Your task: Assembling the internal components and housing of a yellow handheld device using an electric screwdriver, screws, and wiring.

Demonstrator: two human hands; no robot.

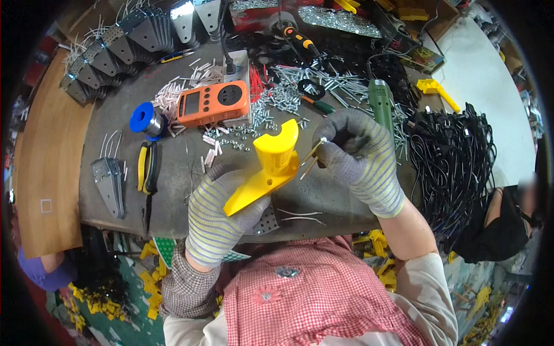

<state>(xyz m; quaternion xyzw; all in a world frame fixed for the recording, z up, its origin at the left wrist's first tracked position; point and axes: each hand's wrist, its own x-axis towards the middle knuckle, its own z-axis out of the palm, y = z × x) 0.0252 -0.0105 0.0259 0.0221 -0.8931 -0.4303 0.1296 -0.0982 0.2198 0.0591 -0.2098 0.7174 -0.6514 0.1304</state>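
In the middle, my left hand (pixel 216 228), in a grey striped glove, is closed around a yellow plastic part (pixel 276 154) with a curved notch at its top. My gloved right hand (pixel 366 161) pinches thin metal screws (pixel 310 164) beside it; their tips point down and left, close to the yellow part. A shiny screw head shows between thumb and finger. Below the yellow part, partly hidden by my left hand, lies a grey perforated metal plate (pixel 266 224) with white wires. Another grey metal plate (pixel 108 185) with wires rests at the left.
Yellow-black pliers (pixel 148 167), a blue solder spool (pixel 149 120) and an orange meter (pixel 213 102) lie left of centre. Loose long screws (pixel 288 83) are heaped behind. A green electric screwdriver (pixel 381 106) and bundled black cables (pixel 453 167) lie right. Other people sit at both sides.
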